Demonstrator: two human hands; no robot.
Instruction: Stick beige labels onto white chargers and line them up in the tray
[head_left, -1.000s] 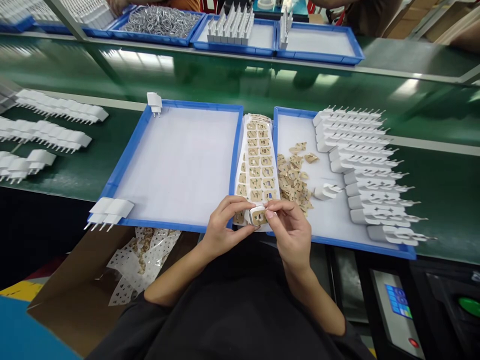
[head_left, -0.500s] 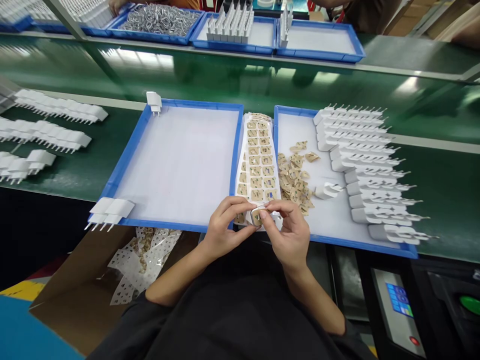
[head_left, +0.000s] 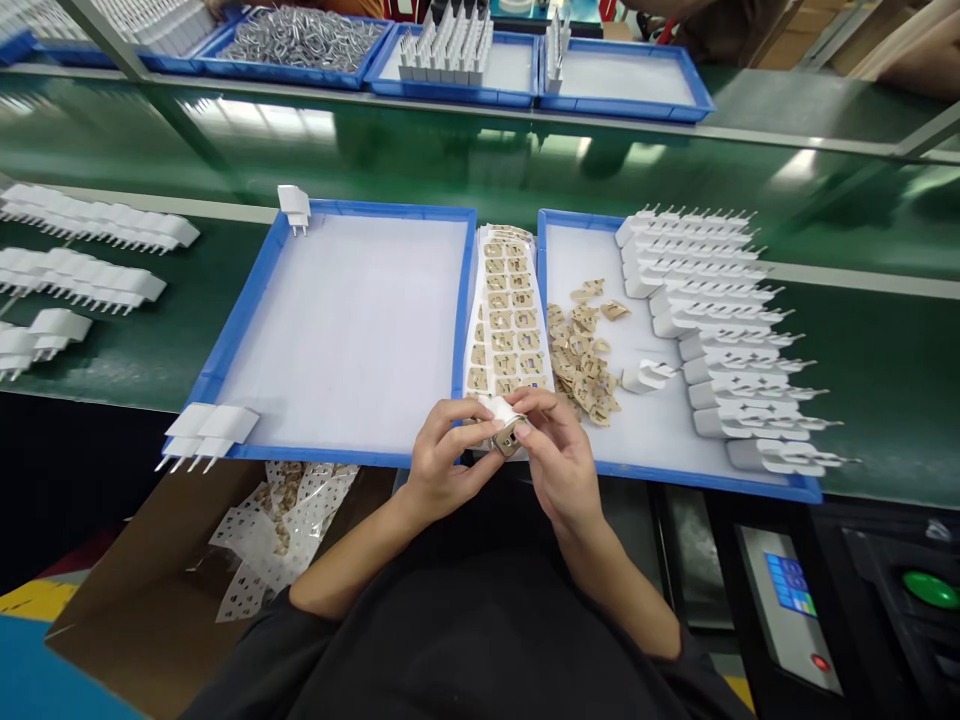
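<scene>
One plug (head_left: 497, 407) gripped by left hand (head_left: 448, 462) and right hand (head_left: 561, 455), tan side (head_left: 508, 438) toward person (head_left: 465, 620), probably for sight; sticker sheets (head_left: 517, 320) near counter (head_left: 120, 365) front edge, likely for reach.

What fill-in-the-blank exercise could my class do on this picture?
The left hand and right hand hold a plug with a ____ body.
Sticker sheets lie ____ the left tray and right tray.
Of those two, the ____ one bears a heap of tan pieces.
The large round button is ____.
Missing words: white; between; right; green.
</scene>
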